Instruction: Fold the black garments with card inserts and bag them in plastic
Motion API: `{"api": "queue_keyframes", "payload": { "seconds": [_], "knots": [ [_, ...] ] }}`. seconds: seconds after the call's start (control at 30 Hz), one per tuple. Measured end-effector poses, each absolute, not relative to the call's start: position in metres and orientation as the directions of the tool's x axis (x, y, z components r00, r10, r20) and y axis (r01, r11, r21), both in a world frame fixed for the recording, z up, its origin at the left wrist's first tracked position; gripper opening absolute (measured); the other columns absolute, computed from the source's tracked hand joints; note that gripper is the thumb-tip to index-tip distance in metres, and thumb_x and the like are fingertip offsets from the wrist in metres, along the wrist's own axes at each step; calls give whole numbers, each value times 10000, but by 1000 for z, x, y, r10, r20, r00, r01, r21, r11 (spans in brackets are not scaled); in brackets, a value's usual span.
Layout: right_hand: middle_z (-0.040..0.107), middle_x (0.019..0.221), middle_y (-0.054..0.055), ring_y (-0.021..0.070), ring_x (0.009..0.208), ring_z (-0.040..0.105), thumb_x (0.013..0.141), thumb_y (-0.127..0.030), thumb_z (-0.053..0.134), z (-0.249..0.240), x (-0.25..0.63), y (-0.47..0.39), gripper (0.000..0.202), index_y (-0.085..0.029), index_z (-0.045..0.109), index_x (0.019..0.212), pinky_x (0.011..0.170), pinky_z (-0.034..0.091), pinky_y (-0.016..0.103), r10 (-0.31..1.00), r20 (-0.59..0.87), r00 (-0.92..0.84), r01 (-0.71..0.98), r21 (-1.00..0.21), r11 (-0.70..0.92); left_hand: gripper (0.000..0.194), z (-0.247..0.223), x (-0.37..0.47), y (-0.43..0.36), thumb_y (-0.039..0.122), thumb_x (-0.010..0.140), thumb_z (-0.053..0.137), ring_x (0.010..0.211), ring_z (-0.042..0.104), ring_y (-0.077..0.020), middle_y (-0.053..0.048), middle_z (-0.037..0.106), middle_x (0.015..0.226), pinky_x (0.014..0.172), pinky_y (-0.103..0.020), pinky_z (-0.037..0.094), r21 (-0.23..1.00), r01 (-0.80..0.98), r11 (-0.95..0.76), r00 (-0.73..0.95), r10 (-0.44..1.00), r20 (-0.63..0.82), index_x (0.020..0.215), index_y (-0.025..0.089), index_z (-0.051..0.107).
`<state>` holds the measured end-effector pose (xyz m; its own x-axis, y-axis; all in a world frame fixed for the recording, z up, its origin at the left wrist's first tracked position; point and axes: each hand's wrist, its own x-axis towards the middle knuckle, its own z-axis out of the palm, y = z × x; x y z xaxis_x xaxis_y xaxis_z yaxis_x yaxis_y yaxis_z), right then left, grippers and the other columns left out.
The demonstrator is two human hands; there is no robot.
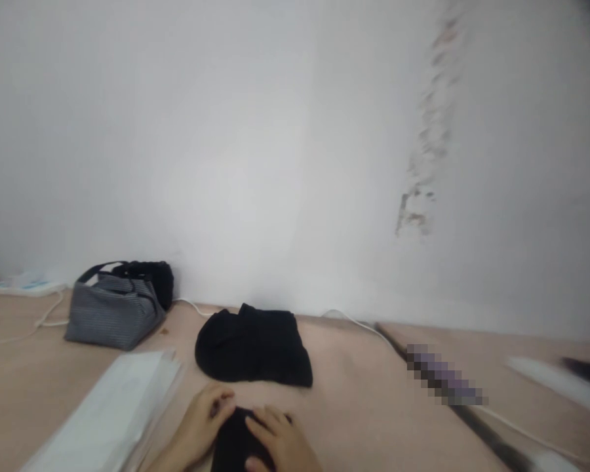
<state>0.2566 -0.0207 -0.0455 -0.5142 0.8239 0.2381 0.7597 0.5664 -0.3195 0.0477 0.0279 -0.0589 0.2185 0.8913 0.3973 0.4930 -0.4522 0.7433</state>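
A black cloth item [236, 442] lies at the bottom centre, cut off by the lower edge of the head view. Against its left upper edge, my left hand [204, 419] is curled, thumb and fingertips near the cloth. Across its right part rests my right hand [282, 439], fingers spread a little over the top of the fabric. Just beyond both hands, a second black cloth item [255, 347] lies flat on the pinkish-tan table [354, 406], its left end rounded.
Left of my hands is a stack of white sheets or plastic [108, 406]. Behind it stands a grey bag with black handles [108, 311]. A white power strip [24, 286] and cables run along the wall [226, 164]. A dark strip [491, 436] crosses the table at right.
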Motion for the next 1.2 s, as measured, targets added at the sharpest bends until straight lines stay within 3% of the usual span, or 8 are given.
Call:
{"api": "queue_keyframes", "payload": {
  "seconds": [0.2,0.33,0.43,0.53,0.73,0.83,1.0,1.2],
  "knots": [
    [643,1037,111,306,969,566,817,-475,475,-34,267,-34,382,-227,639,1057,881,377,510,908,343,-240,914,-236,331,242,-17,-23,31,300,856,405,1005,534,-219,-69,611,1017,895,-324,377,299,929,-218,87,915,394,898,202,622],
    [639,948,134,292,922,576,843,-461,429,-30,274,-36,374,-187,677,900,832,413,482,860,454,-234,911,-206,356,209,-9,-62,33,312,758,535,859,578,-303,-136,605,927,745,-416,421,177,984,10,-59,960,275,854,139,601],
    [601,1112,126,321,1055,525,790,-549,486,-31,277,-29,441,-233,621,1067,907,364,532,778,448,-440,816,-161,555,292,-14,-71,35,390,759,516,796,605,-308,-149,623,876,666,-397,432,116,987,112,-132,974,183,852,124,591],
    [548,1228,98,365,1135,466,780,-586,485,-43,277,-19,474,-374,502,1204,884,347,612,729,334,-598,734,-139,665,225,-15,-70,34,302,796,438,805,615,-279,-139,641,852,674,-363,422,83,988,126,-137,981,140,791,138,592],
    [417,1340,81,419,1195,353,780,-497,551,-74,274,-9,500,-479,379,1248,788,405,643,847,200,-492,831,-182,526,214,18,-58,9,195,799,361,811,603,-264,-125,620,858,665,-346,395,30,996,83,-87,976,199,745,163,566],
    [386,1352,120,454,1210,292,772,-384,586,-66,270,-16,523,-410,409,1262,768,378,685,918,108,-381,898,-192,395,200,36,-29,-12,214,804,367,764,602,-234,-75,605,824,660,-328,386,59,998,-24,9,969,247,715,194,545],
    [350,1368,138,448,1228,253,773,-327,584,-39,271,-32,536,-408,394,1268,807,303,715,968,-13,-250,955,-168,244,174,21,43,-35,98,731,408,706,584,-150,-32,598,759,652,-239,385,328,891,-312,249,943,221,646,189,530],
    [313,1397,91,442,1240,231,768,-535,538,-53,283,-26,498,-529,347,1228,783,304,725,936,-14,-352,912,-230,339,159,-25,79,-27,59,691,456,661,543,-141,15,558,628,631,-216,382,536,818,-207,157,978,139,628,198,500]
  ]
}}
